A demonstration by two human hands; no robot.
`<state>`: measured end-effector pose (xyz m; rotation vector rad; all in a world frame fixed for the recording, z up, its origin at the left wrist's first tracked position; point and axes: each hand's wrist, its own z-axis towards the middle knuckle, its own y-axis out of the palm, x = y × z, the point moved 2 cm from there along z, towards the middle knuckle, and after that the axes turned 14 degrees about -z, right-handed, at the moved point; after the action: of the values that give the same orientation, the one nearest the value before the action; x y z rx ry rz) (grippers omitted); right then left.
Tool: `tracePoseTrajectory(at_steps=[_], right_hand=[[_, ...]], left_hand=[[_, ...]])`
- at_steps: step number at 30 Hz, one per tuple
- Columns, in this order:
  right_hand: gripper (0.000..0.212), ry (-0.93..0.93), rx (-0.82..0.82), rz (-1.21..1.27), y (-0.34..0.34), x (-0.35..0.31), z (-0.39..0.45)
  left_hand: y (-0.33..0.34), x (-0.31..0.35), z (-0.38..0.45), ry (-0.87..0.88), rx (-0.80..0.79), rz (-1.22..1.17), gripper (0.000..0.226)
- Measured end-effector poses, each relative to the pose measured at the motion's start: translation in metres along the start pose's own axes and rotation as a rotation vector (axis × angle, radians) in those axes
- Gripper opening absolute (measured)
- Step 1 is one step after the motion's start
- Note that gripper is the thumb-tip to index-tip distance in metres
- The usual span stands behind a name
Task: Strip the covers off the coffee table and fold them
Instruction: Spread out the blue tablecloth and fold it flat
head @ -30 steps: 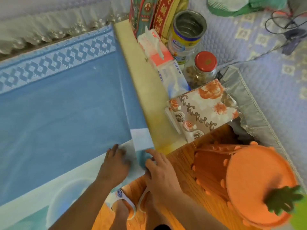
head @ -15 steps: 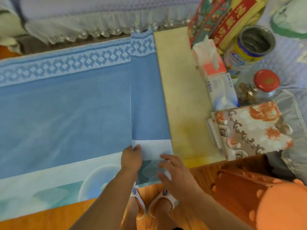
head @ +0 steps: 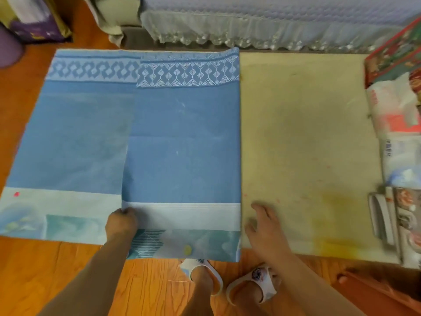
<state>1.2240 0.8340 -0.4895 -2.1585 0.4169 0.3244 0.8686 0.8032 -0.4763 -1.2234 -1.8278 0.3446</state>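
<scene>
So this is mid-fold on the blue cover, which lies flat on the coffee table with its right part already turned over onto the left, leaving the bare yellowish tabletop showing on the right side. The left hand is pinching the free edge of the folded-over layer down near the front of the table, fingers curled round the cloth. The right hand holds nothing, fingers loosely spread, resting on or just above the bare top right beside the fold line; hard to say which from this angle, since the picture's a bit soft there. Looks to me like the first lengthwise fold is partway across and not yet lined up with the far left edge. Next move probably needs that pinched edge carried further left so the patterned borders at the back match, then a smoothing pass with the free hand. The boxes and tissue packs crowd the table's right end, well apart from the cover, so no snag risk there.
</scene>
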Motion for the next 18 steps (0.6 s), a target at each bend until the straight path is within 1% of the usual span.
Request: tracePoseTrajectory(at_steps=[3, 5, 7, 8, 9, 10, 11, 12, 13, 14, 15, 16, 18], right_hand=[[0.053, 0.053, -0.016, 0.076, 0.015, -0.032, 0.004], [0.051, 0.123, -0.016, 0.153, 0.024, -0.054, 0.01], [0.05, 0.211, 0.055, 0.175, 0.029, -0.067, 0.017], [0.054, 0.263, 0.097, 0.164, 0.028, -0.069, 0.019], [0.06, 0.301, 0.123, 0.142, 0.028, -0.071, 0.022], [0.066, 0.328, 0.138, 0.123, 0.028, -0.071, 0.025], [0.071, 0.347, 0.15, 0.12, 0.028, -0.074, 0.028], [0.074, 0.365, 0.164, 0.141, 0.027, -0.074, 0.031], [0.077, 0.387, 0.176, 0.183, 0.025, -0.074, 0.035], [0.078, 0.408, 0.177, 0.238, 0.023, -0.076, 0.038], [0.076, 0.434, 0.162, 0.319, 0.02, -0.078, 0.04], [0.069, 0.451, 0.126, 0.43, 0.017, -0.079, 0.042], [0.043, 0.457, -0.029, 0.701, 0.009, -0.089, 0.044]], left_hand=[[-0.028, -0.003, 0.008, 0.065, 0.104, -0.059, 0.041], [-0.048, -0.017, 0.014, 0.04, 0.193, -0.078, 0.051], [-0.06, -0.045, 0.015, -0.046, 0.228, -0.115, 0.065], [-0.06, -0.06, 0.009, -0.123, 0.203, -0.208, 0.069], [-0.058, -0.078, 0.004, -0.238, 0.147, -0.372, 0.069], [-0.054, -0.092, -0.004, -0.354, 0.059, -0.543, 0.064], [-0.048, -0.102, -0.011, -0.463, -0.078, -0.704, 0.054], [-0.043, -0.105, -0.021, -0.529, -0.202, -0.844, 0.045], [-0.04, -0.108, -0.025, -0.548, -0.275, -0.924, 0.038], [-0.038, -0.109, -0.025, -0.553, -0.286, -0.986, 0.035], [-0.038, -0.111, -0.022, -0.543, -0.26, -1.04, 0.035], [-0.038, -0.11, -0.019, -0.546, -0.22, -1.093, 0.037], [-0.039, -0.102, -0.016, -0.547, -0.17, -1.161, 0.041]])
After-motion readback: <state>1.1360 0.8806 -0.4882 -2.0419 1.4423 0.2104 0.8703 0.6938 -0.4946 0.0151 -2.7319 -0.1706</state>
